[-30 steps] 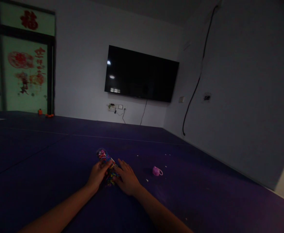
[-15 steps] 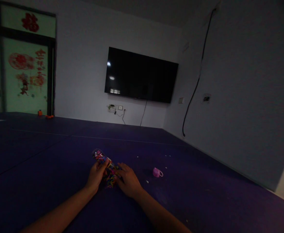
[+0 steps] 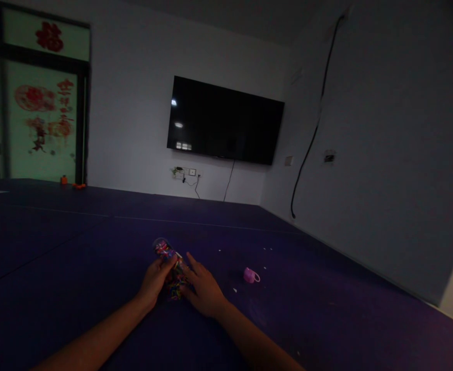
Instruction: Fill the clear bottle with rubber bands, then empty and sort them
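My left hand [image 3: 154, 282] is closed around a clear bottle [image 3: 161, 246] filled with small, brightly coloured pieces that look like rubber bands. The bottle lies tilted, its rounded end pointing up and left. Below its lower end is a loose heap of colourful bands [image 3: 175, 292] on the dark purple surface. My right hand [image 3: 205, 292] is at the heap's right side, fingers stretched out and apart, the fingertips by the bottle's lower end and the bands. To the right of that hand sits a pink cap with a loop [image 3: 250, 275].
Small white scraps [image 3: 234, 290] are scattered around the pink cap on the purple surface [image 3: 326, 319]. Small orange objects [image 3: 78, 186] lie far left by the glass door [image 3: 40, 118]. A black television [image 3: 226, 121] hangs on the back wall, and a black cable [image 3: 307, 149] runs down the right wall.
The bottle has shifted slightly right in my left hand. My right hand's index finger has lifted and spread away from the others. The pink cap has not moved.
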Available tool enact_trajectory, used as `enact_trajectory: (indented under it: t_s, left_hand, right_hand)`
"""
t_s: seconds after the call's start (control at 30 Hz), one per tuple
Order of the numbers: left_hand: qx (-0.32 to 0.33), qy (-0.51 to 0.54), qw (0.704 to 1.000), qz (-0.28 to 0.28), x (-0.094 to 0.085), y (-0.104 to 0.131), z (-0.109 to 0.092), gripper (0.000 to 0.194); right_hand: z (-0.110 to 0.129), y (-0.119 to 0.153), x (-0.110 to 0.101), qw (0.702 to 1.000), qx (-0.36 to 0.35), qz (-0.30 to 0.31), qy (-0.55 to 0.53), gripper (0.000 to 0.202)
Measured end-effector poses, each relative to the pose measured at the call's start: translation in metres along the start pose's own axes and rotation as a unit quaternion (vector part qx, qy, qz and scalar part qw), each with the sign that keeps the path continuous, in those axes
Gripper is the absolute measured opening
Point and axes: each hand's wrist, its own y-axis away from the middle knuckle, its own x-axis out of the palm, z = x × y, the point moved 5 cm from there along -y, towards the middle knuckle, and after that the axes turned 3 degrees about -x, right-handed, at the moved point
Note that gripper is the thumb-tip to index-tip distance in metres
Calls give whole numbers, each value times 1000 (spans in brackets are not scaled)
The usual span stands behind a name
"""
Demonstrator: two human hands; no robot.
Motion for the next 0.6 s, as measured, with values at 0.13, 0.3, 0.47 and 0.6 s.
enact_trajectory:
  t_s: [0.13,0.3,0.47,0.6]
  left_hand:
    - [-12,20,999,43,9,8,-4,44]
    - [-21,31,997,65,14,10,-6,43]
    - [-14,4,998,56,12,9,-5,41]
    - [-11,4,999,46,10,8,-4,41]
  right_hand:
    - [-2,-1,5,1000,7,16,15,67]
    - [-5,-2,11,999,21,41,23,75]
    - [-5,-3,10,998,27,47,24,74]
    - [-4,-2,7,999,31,40,17,68]
